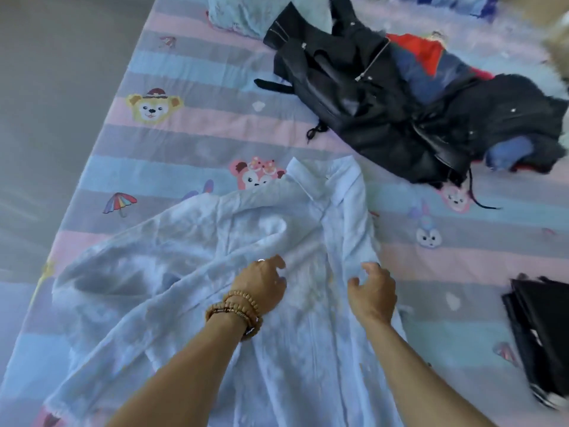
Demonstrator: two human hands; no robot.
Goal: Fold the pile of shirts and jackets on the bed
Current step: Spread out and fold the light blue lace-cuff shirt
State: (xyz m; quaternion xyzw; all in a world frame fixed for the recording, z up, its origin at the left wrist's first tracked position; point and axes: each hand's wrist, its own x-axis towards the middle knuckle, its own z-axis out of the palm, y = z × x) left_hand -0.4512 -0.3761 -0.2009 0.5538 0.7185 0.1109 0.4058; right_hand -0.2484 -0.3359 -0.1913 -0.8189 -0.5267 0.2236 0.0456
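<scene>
On the striped cartoon-print bed (pixel 191 124), a pale white shirt (pixel 191 272) is spread out lengthwise, collar pointing away from the camera and one sleeve trailing toward the near left edge. It is laid out but not yet folded: the cloth is rumpled across the chest, and no crease or tucked sleeve can be made out.

Both hands are held over the middle of the shirt. The left hand (pixel 264 285) (the one with beaded bracelets (pixel 235 312) at the wrist) is curled loosely with its fingers against the fabric, and the right hand (pixel 374 292) is cupped at the shirt's right edge. Whether any cloth is actually pinched in either grip cannot be told, since the frame is blurred by motion; the fingers look half-curled rather than wide.

Beyond the shirt, toward the far right, a heap of dark jackets (pixel 400 100) is left untouched, with a black leather one on top, and red and blue garments (pixel 428 63) are wedged into the same pile. At the right edge of the bed a dark folded item (pixel 542 334) is seen, possibly a garment already finished, though it is cut off by the frame.

The task is judged to be at an early stage: one piece is perhaps done, one shirt is being smoothed ahead of its first fold, and the bulk of the pile remains to be worked through.
</scene>
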